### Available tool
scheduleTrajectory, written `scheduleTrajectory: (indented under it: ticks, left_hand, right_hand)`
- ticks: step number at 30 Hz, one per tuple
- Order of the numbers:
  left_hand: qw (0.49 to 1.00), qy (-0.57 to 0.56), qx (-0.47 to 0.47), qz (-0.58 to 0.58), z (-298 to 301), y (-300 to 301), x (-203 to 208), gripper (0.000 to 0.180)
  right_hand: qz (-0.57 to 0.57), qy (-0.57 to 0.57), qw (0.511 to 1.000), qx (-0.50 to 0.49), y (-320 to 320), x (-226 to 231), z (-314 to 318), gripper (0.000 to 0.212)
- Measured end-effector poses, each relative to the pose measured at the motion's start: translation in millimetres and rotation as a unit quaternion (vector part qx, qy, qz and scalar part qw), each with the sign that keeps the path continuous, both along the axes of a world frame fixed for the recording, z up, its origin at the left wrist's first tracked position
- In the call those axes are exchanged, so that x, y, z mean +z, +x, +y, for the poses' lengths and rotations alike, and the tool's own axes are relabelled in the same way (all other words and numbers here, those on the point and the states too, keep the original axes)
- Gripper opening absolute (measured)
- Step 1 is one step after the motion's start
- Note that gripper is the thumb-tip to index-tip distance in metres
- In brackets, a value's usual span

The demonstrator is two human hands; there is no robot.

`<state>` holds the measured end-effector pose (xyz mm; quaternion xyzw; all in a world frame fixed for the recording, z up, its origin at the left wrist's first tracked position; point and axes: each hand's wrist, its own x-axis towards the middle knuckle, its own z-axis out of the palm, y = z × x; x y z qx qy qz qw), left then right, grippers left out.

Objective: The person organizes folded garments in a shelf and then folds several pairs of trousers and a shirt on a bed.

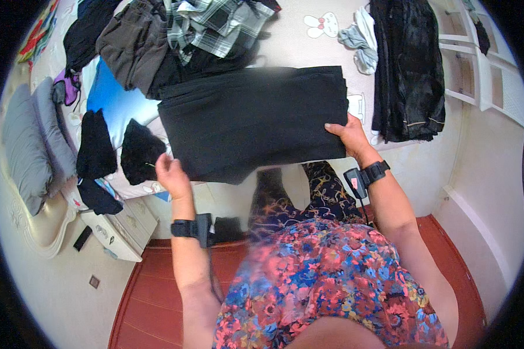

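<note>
A folded pair of black trousers [253,119], as its outline suggests, spans the space between my hands, its near edge over the side of the bed. At its right end my right hand [351,136] grips the layers, thumb on top and fingers underneath. My left hand [173,175] is closed at the near left corner, its fingertips partly hidden against the cloth. Just left of that hand lies a small bunched black garment [140,152] on the bed.
Heaped clothes include a plaid shirt [227,26] and brown-grey trousers [133,49]. To the right lie a stack of black garments [407,75] and pale socks [361,41]. Grey pillows [26,148] and a white bedside cabinet [119,232] stand left; a white shelf rack [477,64] is right.
</note>
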<state>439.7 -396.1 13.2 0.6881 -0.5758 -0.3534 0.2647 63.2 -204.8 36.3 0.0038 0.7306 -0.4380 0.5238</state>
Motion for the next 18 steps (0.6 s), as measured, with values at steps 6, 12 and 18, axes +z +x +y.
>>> scheduleTrajectory:
  ticks: [6,12,18]
  left_hand:
    - [0.984,0.178,-0.005,-0.001,-22.0,-4.8,-19.8,0.031]
    - [0.985,0.157,-0.035,0.063,-35.6,-18.5,0.5,0.015]
    - [0.997,-0.052,-0.050,0.026,-39.5,-23.4,-10.2,0.016]
  right_hand:
    - [-0.113,-0.020,0.992,-0.053,-20.4,-9.7,11.0,0.033]
    - [-0.052,-0.026,0.998,0.002,-14.4,2.7,3.9,0.034]
    - [-0.027,-0.043,0.997,-0.056,-8.0,1.3,19.7,0.030]
